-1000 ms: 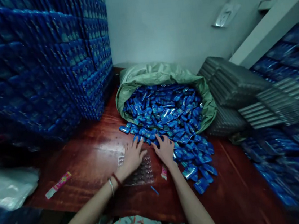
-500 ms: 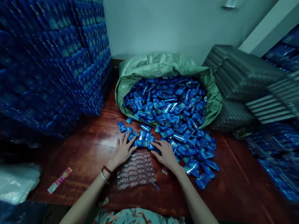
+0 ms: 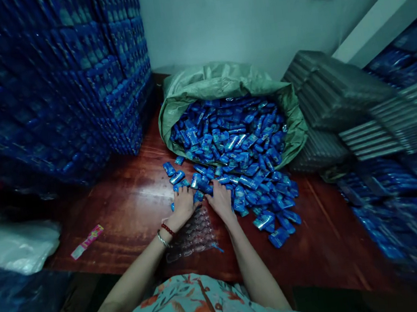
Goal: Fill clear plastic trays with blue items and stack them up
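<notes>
My left hand (image 3: pixel 184 203) rests on a few small blue packets (image 3: pixel 177 177) with its fingers stretched out. Close to its right, my right hand (image 3: pixel 220 200) reaches forward, thumb apart from the fingers, touching the left edge of the loose pile. One or two packets (image 3: pixel 198 196) show between the two hands. Under my left wrist lies a clear plastic tray (image 3: pixel 197 234) with rows of moulded hollows; the hand and forearm cover part of it. Behind the hands, a green woven sack (image 3: pixel 222 81) lies with its mouth towards me, full of the same packets (image 3: pixel 228 133).
Tall stacks of blue packs (image 3: pixel 115 81) stand at the left. Stacked clear trays (image 3: pixel 337 89) and more blue packs (image 3: pixel 400 203) are at the right. A pink and yellow strip (image 3: pixel 87 241) lies on the brown table (image 3: pixel 123 207), with white plastic bags (image 3: pixel 14 245) at far left.
My left hand has moved right and my right hand slightly left, so they are closer together. Packets near the fingers have shifted, and my left hand now covers more of the tray.
</notes>
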Demonstrator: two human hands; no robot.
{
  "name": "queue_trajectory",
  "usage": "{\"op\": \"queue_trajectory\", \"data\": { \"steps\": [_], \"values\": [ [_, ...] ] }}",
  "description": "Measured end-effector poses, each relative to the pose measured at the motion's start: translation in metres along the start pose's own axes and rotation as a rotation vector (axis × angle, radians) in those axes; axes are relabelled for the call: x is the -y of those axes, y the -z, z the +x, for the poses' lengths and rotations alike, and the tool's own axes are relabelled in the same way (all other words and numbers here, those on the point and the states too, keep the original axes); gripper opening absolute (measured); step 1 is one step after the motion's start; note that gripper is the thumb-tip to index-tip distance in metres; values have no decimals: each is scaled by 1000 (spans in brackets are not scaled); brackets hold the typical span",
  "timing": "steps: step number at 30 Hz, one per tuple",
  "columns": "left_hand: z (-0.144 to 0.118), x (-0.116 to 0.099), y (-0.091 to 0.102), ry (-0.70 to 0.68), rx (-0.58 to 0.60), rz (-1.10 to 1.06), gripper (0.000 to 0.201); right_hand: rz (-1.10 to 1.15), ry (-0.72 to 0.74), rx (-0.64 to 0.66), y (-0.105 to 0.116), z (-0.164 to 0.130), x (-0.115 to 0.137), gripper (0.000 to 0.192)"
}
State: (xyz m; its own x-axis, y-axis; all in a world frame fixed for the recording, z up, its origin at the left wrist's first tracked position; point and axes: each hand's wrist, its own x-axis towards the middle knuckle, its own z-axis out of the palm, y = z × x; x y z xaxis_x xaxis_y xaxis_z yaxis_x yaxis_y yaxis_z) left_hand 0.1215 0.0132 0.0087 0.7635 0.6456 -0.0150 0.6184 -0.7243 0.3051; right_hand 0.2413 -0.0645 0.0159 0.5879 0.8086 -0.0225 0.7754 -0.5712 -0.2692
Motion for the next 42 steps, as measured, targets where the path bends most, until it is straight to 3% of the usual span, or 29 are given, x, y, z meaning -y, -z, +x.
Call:
{"op": "queue_trajectory", "data": {
  "steps": [3, 7, 11, 15, 18, 22, 26, 33, 36, 42],
  "values": [
    [-2, 6, -3, -26, -1, -29, 25, -5, 41, -29, -5, -8, -12, 28],
    [-8, 19, 2, -36, -6, -88, 17, 76, 76, -55, -4, -11, -17, 39],
    [-19, 36, 23, -25, -55, -293, 17, 158, 297, -15, 2, -2, -1, 42],
    [-48, 52, 42, -30, -59, -592, 20, -5, 434, 100, 0, 13, 19, 37],
    [-80, 61, 45, 21, -16, -644, 24, -27, 398, 98, -5, 15, 23, 29],
    [-105, 63, 39, 175, -10, -634, 27, -47, 270, 45, -11, 2, 17, 35],
    [-98, 59, 32, 203, -44, -639, 28, 49, 159, -3, -15, -9, 7, 29],
    [-83, 67, 13, 240, -72, -658, 34, 593, 147, 37, -10, -46, -11, 38],
    [-87, 74, 10, 196, -105, -671, 34, 633, 84, 126, -11, -78, -9, 41],
    [-104, 76, 18, -42, -69, -573, 36, 607, -97, 222, -15, -126, 0, 36]
  ]
}}
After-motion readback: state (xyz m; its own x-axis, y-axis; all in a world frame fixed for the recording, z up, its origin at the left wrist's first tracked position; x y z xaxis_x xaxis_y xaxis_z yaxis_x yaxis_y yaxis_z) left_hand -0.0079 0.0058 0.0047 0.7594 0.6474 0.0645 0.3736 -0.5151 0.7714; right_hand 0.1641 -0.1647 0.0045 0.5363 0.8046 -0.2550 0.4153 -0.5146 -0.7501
